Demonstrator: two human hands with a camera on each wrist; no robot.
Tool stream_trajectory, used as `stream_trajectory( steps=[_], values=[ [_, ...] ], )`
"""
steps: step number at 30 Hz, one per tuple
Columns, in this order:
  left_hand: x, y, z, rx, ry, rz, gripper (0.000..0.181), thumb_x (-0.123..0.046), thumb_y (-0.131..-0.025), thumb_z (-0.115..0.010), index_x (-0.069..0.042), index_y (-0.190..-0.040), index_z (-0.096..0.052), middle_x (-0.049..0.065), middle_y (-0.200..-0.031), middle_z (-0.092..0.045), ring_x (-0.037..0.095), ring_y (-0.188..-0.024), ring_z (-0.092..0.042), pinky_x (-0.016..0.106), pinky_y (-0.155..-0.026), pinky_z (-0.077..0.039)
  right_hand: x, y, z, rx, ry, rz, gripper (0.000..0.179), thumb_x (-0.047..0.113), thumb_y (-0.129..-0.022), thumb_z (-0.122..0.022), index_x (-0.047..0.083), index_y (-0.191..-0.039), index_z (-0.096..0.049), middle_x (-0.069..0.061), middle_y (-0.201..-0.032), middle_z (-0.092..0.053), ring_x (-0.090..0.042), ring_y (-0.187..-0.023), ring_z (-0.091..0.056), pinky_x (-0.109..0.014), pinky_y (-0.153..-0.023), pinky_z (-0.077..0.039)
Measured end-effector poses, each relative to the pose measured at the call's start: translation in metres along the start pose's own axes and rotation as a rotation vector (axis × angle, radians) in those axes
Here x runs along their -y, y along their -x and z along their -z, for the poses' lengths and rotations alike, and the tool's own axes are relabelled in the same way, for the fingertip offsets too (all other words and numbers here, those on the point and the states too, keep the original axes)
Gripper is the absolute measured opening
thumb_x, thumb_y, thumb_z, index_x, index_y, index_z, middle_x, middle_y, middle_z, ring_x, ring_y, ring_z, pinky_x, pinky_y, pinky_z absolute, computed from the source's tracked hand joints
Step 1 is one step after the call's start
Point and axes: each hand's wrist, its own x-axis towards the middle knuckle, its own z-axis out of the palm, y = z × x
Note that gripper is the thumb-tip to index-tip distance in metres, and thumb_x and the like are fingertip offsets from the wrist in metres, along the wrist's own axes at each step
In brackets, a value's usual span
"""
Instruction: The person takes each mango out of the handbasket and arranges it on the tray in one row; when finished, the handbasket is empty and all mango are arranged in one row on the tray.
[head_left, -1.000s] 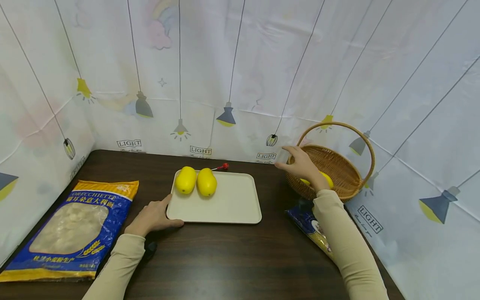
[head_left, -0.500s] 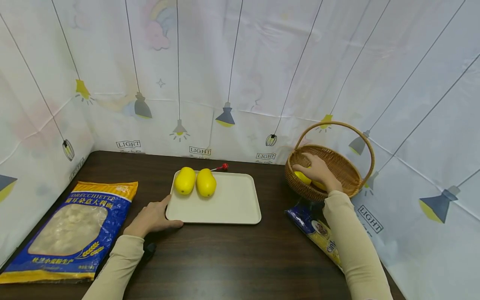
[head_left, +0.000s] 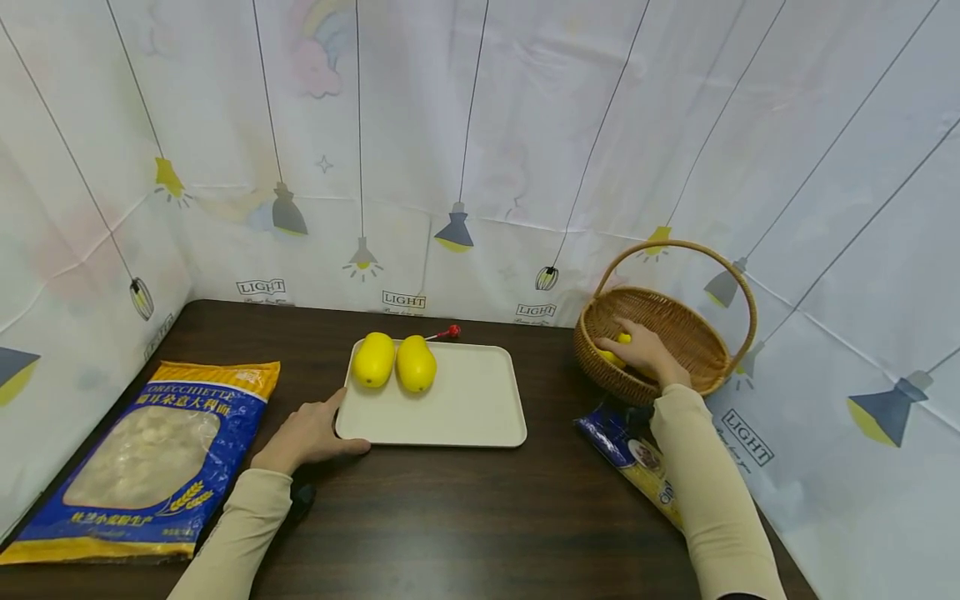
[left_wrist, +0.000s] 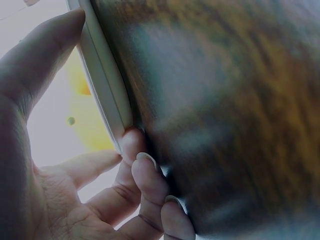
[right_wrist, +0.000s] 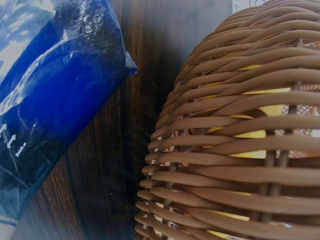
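Observation:
My left hand [head_left: 307, 437] holds the near left corner of a white rectangular tray [head_left: 465, 408], thumb at the front edge. In the left wrist view, its fingertips [left_wrist: 132, 142] curl against the tray's rim [left_wrist: 105, 85]. Two smooth yellow oval fruits [head_left: 372, 361] lie side by side on the tray's left part. My right hand [head_left: 647, 348] reaches down inside a wicker basket [head_left: 686, 337], thumb and fingers around a yellow oval fruit [head_left: 624, 338]. Yellow also shows below the thumb [head_left: 611, 358]. The right wrist view has the basket's woven wall [right_wrist: 235, 150], hiding the hand.
A big blue-and-yellow bag of orecchiette [head_left: 142, 458] lies at the left. A blue-and-gold packet [head_left: 630, 454] lies before the basket, partly under the right forearm. Behind the tray is a red ball on a thin stick [head_left: 448, 332]. The basket's tall handle [head_left: 697, 246] arches overhead.
My right hand has gone from above the basket's left rim down into it, its fingers closing around a yellow fruit. The left hand and tray have stayed put.

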Motion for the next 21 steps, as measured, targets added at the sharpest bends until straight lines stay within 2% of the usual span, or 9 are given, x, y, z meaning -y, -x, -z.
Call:
stream_trajectory(
  steps=[6, 11, 15, 21],
  values=[
    [-0.001, -0.001, 0.002, 0.004, 0.009, 0.005, 0.113, -0.062, -0.076, -0.077, -0.007, -0.159, -0.025, 0.032, -0.145, -0.051, 0.046, -0.123, -0.059, 0.062, -0.104, -0.047, -0.007, -0.001, -0.003, 0.028, 0.011, -0.005, 0.084, 0.057, -0.098, -0.05, 0.003, -0.158, -0.025, -0.034, -0.16, -0.026, -0.057, -0.145, -0.025, -0.069, -0.118, -0.023],
    [-0.002, -0.001, 0.002, 0.007, 0.01, 0.001, 0.113, -0.062, -0.076, -0.077, -0.007, -0.159, -0.025, 0.032, -0.146, -0.051, 0.047, -0.123, -0.059, 0.063, -0.104, -0.046, -0.014, -0.001, -0.007, 0.039, 0.054, 0.034, 0.077, 0.05, -0.1, -0.049, -0.004, -0.153, -0.033, -0.035, -0.155, -0.035, -0.054, -0.14, -0.038, -0.065, -0.116, -0.032],
    [-0.001, 0.0, 0.001, 0.006, -0.002, -0.001, 0.114, -0.063, -0.076, -0.077, -0.006, -0.159, -0.025, 0.032, -0.145, -0.051, 0.047, -0.123, -0.058, 0.062, -0.103, -0.047, -0.016, -0.003, -0.012, 0.059, 0.07, 0.085, 0.073, 0.045, -0.101, -0.049, -0.006, -0.151, -0.035, -0.036, -0.147, -0.044, -0.048, -0.126, -0.051, -0.059, -0.107, -0.041],
    [-0.001, 0.0, 0.002, 0.01, 0.004, 0.011, 0.113, -0.062, -0.076, -0.077, -0.006, -0.159, -0.025, 0.032, -0.147, -0.05, 0.047, -0.125, -0.057, 0.063, -0.105, -0.046, -0.017, -0.006, -0.016, 0.064, 0.069, 0.109, 0.071, 0.041, -0.1, -0.051, -0.007, -0.15, -0.036, -0.036, -0.141, -0.049, -0.042, -0.117, -0.052, -0.054, -0.097, -0.044]
  ],
)
